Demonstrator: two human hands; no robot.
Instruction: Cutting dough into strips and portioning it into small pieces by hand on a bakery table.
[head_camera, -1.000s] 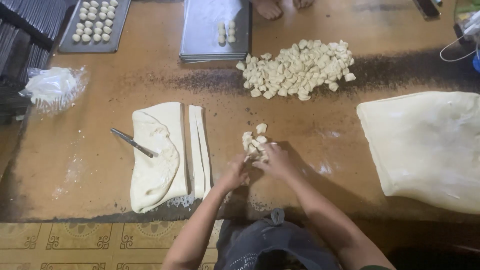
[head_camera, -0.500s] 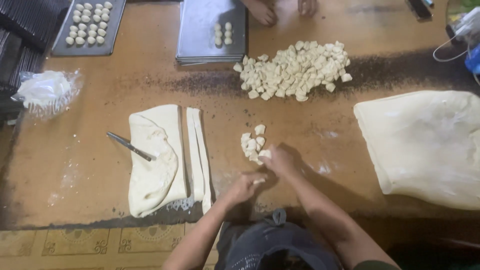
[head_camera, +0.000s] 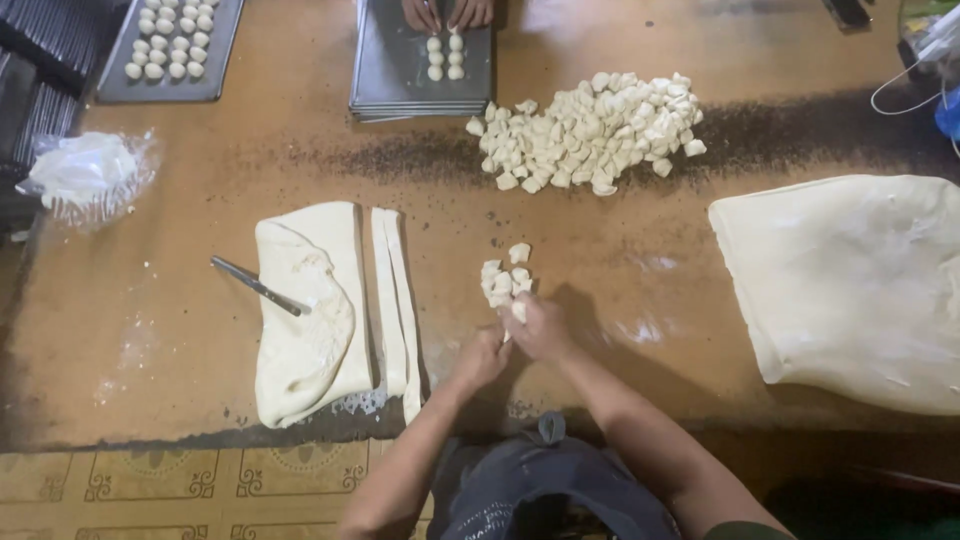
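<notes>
A small piece of dough (head_camera: 518, 311), just below the little heap of cut pieces (head_camera: 503, 277) on the brown table (head_camera: 180, 330), was pinched in the closed right hand (head_camera: 540, 326), with the left hand (head_camera: 482, 355) curled beside it, right of the dough strips (head_camera: 395, 300).

One view only, head cam, so no overlap w/ a second view. Looks steeply down, almost top-down, from above the person's lap, facing away from the body across the brown surface (head_camera: 180, 330). Mid distance: forearms and both hands (head_camera: 515, 340) sit low-centre, near the lens. Far edge at top of frame takes in metal trays (head_camera: 390, 70) and another person's hands (head_camera: 445, 12), cut off. Patterned floor (head_camera: 150, 490) at bottom left, below the near edge.
</notes>
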